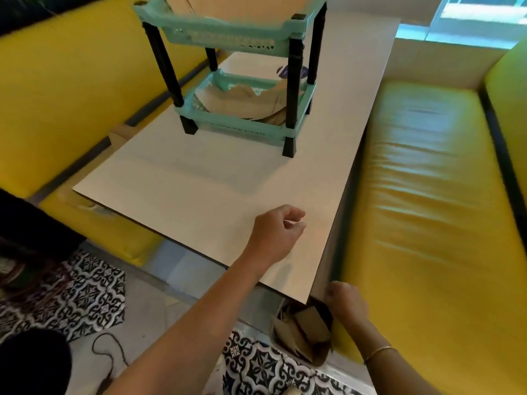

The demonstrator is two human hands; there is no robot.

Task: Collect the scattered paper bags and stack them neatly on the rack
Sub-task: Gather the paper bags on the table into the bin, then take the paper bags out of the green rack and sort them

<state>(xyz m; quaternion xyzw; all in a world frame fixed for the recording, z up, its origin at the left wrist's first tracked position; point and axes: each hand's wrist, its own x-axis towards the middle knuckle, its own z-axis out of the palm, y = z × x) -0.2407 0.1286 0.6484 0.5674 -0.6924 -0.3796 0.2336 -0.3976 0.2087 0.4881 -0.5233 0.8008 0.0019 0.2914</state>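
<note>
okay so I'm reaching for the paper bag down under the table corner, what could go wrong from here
The paper bag sits wedged on the floor under the table corner; pulling with the right hand might tear or crumple it. Bags in the rack's lower tray already lie unevenly, so another may slide off.

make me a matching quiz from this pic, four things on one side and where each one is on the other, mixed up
Things:
1. rack
2. left hand
3. right hand
4. brown paper bag

Places:
A. on the floor under the table's near corner
B. over the near part of the table top
C. standing on the table's far part
D. at the table's near corner, beside the yellow seat

Pairs: 1-C, 2-B, 3-D, 4-A
</note>
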